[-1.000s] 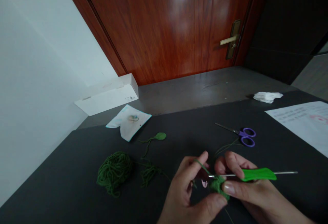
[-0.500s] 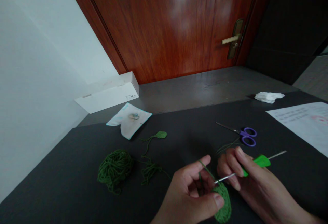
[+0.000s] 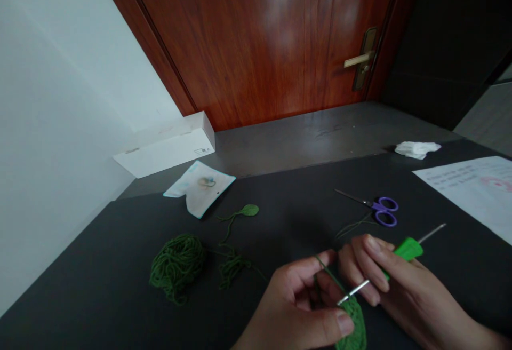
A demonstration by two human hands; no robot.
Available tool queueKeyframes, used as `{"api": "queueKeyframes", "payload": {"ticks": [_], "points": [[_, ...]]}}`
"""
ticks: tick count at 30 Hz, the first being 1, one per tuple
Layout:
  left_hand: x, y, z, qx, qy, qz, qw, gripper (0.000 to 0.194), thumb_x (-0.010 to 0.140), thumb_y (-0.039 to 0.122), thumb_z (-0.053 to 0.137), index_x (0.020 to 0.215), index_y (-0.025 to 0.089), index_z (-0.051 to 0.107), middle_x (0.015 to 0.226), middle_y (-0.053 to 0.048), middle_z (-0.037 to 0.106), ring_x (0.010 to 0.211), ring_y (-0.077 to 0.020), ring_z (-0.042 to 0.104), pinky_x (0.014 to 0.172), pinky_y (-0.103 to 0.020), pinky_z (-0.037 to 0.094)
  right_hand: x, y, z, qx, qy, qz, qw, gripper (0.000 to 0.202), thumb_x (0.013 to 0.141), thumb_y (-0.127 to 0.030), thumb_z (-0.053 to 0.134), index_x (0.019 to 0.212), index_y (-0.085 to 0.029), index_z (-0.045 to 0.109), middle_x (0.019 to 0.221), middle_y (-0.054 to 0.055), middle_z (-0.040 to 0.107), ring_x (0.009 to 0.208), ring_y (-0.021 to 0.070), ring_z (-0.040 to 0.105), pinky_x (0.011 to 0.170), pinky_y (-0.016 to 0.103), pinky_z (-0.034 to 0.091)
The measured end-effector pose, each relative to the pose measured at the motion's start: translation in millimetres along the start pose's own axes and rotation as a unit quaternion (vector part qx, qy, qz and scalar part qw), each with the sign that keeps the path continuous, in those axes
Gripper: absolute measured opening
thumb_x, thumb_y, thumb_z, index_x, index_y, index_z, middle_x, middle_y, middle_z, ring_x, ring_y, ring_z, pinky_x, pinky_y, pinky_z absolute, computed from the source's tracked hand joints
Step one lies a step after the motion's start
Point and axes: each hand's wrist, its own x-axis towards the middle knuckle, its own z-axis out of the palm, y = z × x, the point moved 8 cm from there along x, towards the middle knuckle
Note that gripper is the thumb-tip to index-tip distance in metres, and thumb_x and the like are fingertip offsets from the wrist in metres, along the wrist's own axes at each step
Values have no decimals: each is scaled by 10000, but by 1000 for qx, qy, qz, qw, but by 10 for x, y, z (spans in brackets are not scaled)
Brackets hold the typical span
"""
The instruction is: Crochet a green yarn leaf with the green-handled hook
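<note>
My left hand (image 3: pixel 304 302) pinches a green crocheted piece (image 3: pixel 355 324) between thumb and fingers, with a strand of yarn running over its raised index finger. My right hand (image 3: pixel 396 280) is closed around the green handle of a crochet hook (image 3: pixel 408 249). The hook's metal tip meets the upper edge of the crocheted piece, where the yarn crosses it. A ball of dark green yarn (image 3: pixel 178 267) lies to the left, and a loose tangle of yarn (image 3: pixel 233 267) trails from it toward my left hand.
Purple-handled scissors (image 3: pixel 384 211) lie beyond my right hand. A small green leaf-shaped piece (image 3: pixel 250 210) sits near a white packet (image 3: pixel 206 187). Farther back are a white box (image 3: pixel 172 152), crumpled tissue (image 3: pixel 416 150) and a printed sheet (image 3: pixel 476 184) at the right.
The hook's tip has moved slightly down and right along with the crocheted piece. My left index finger has come closer to my right hand. The view has shifted a little.
</note>
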Motion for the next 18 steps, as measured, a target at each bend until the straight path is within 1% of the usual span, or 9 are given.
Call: {"api": "queueKeyframes", "payload": {"ticks": [2,4,8,11,15,18], "points": [[-10,0,-8,-5,13,4,1000,631,549,206,832,1149,159,642,724,31,540,654,-80,460,643,-236,350,6,-28,-35,-12,-1,-6,1000,468,981,-386,356,565,-221,497,562,-9,482,563,177,382,667,351,356],[-11,-32,-30,-9,25,4,1000,653,559,171,812,1184,156,622,750,25,552,679,-83,480,657,-237,359,10,-75,-50,-24,-5,-17,1000,463,972,-374,374,553,-224,502,548,-8,483,556,179,394,650,348,356],[3,-83,-46,2,23,13,1000,732,543,164,810,1241,157,587,764,19,570,670,-88,496,674,-255,377,-17,-189,-12,-69,-22,-44,996,484,945,-415,426,510,-228,527,523,-6,485,548,177,424,649,337,377],[-29,-31,-55,10,53,31,998,664,560,150,794,1201,164,624,773,6,595,684,-97,510,695,-263,384,-78,-253,-6,-126,-23,-69,989,480,940,-431,437,519,-229,549,547,3,504,566,177,450,604,324,372],[-90,52,-43,7,97,40,994,590,569,105,754,1148,178,665,781,0,612,689,-100,514,696,-259,383,-183,-297,-44,-217,-23,-105,970,470,970,-430,369,567,-228,506,599,4,513,587,170,470,556,311,357],[-93,73,-42,32,110,39,993,525,570,74,719,1083,186,698,753,14,593,676,-93,498,694,-254,379,-241,-358,-14,-304,-42,-155,939,452,991,-418,311,619,-231,487,618,-4,518,595,162,498,559,311,368]]}}
